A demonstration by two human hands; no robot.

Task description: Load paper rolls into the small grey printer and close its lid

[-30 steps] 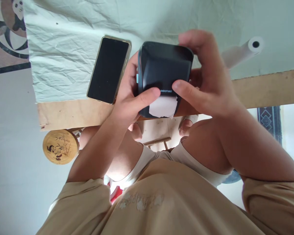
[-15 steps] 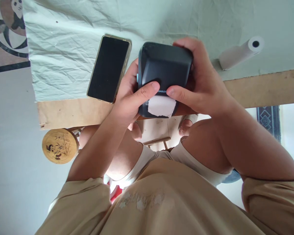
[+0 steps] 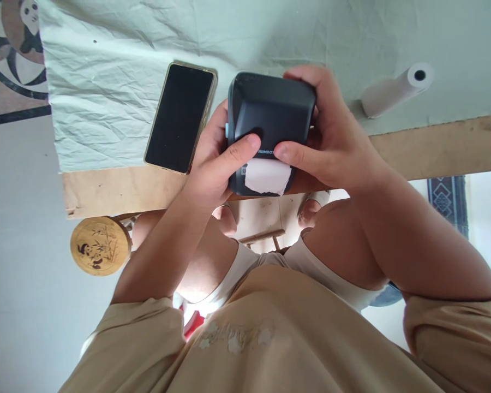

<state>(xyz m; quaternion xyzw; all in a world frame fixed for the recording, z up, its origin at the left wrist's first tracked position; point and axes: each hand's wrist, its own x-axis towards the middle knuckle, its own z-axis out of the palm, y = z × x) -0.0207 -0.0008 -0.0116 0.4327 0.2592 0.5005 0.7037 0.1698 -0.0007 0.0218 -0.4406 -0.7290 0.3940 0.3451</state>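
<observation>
Both hands, left hand and right hand, have a closed grip on a dark label printer over the table edge, thumbs beside the protruding paper strip; a sideways tug could tear it crookedly.

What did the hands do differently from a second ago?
The right hand dropped from the top edge of the black printer and closed around its side. Both thumbs slid together onto its front, just above the white paper strip. The left hand kept its grip throughout. The phone, the paper roll and the cloth stayed as they were.
</observation>
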